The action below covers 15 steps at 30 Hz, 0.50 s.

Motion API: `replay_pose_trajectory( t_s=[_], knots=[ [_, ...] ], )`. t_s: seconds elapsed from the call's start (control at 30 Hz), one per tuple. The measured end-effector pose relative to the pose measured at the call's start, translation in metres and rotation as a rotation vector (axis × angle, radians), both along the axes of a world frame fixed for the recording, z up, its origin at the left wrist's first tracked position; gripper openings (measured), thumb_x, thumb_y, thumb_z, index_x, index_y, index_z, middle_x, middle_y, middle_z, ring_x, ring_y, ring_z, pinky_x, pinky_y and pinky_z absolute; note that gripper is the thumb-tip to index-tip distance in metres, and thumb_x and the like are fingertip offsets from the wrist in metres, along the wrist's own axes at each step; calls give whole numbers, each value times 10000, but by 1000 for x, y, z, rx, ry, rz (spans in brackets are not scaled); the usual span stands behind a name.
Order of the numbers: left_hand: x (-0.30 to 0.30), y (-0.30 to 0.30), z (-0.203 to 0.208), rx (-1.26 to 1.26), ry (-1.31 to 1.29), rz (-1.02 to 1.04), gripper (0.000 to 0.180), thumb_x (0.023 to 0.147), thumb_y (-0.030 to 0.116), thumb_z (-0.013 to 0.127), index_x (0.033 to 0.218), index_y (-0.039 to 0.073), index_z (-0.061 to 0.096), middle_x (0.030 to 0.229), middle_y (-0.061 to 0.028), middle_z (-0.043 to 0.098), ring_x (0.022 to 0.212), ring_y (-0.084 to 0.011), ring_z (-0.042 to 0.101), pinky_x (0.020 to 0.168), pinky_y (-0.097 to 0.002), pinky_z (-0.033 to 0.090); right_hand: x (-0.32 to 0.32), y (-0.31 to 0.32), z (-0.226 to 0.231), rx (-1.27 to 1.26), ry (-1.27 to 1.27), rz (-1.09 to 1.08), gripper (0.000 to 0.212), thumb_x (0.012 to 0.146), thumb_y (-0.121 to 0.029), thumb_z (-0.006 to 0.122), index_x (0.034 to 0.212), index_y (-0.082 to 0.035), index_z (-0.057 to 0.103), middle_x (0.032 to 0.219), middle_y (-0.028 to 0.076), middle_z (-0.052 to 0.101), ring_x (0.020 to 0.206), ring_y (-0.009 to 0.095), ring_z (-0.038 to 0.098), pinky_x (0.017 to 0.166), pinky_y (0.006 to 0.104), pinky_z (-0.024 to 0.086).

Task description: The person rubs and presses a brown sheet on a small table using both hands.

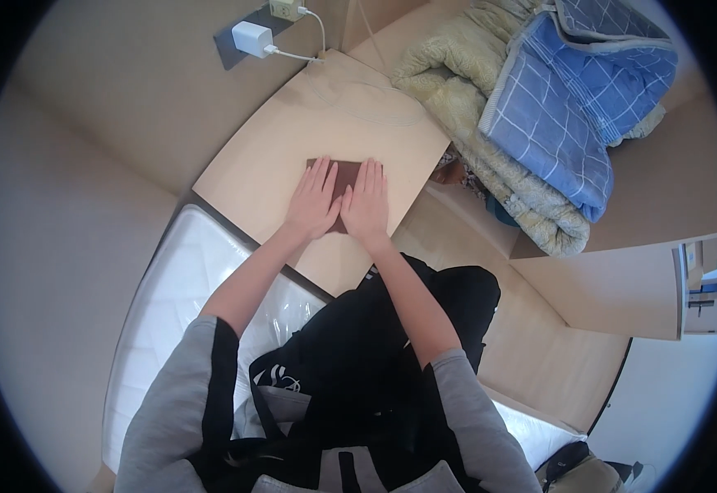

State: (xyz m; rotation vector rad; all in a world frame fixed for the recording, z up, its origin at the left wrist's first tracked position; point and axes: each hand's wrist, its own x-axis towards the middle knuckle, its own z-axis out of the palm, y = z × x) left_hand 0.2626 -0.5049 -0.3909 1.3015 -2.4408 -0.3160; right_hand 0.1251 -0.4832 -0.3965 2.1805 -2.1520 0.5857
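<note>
L hand (315, 201) & R hand (366, 199) lie flat, palms down, on brown sq. sheet (348, 174) atop surface (251, 164), approx. 12 o'clock of black trousers (350, 361). Prob. pressing both sides keeps it flat.

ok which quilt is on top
The blue quilt with white check lines: it lies over the yellowish quilt, which shows from underneath.

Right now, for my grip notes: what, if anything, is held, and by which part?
Nothing is gripped: the left hand and right hand lie flat over opposite sides of the brown sheet.
</note>
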Motion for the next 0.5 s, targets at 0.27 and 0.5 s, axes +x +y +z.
replay_pose_trajectory(
  t_s=[0.27, 0.5],
  knots=[
    [-16, -50, -5, -48, -58, 93, 623, 922, 278, 412, 1430, -31, 226, 1500, -216, 202, 1409, -320, 165, 1155, -426, 147, -2, -50, -5, -54, -43, -76, 607, 902, -248, 399, 1386, 100, 281, 1459, 223, 302, 1389, 320, 231, 1147, 434, 160],
    [-7, -2, -4, -40, 7, 132, 612, 910, 260, 426, 1405, -60, 261, 1477, -249, 229, 1396, -353, 186, 1146, -452, 160, 1, -9, -5, -94, 13, 16, 591, 912, -246, 412, 1369, 113, 306, 1444, 243, 314, 1364, 348, 274, 1124, 453, 209]
  ],
)
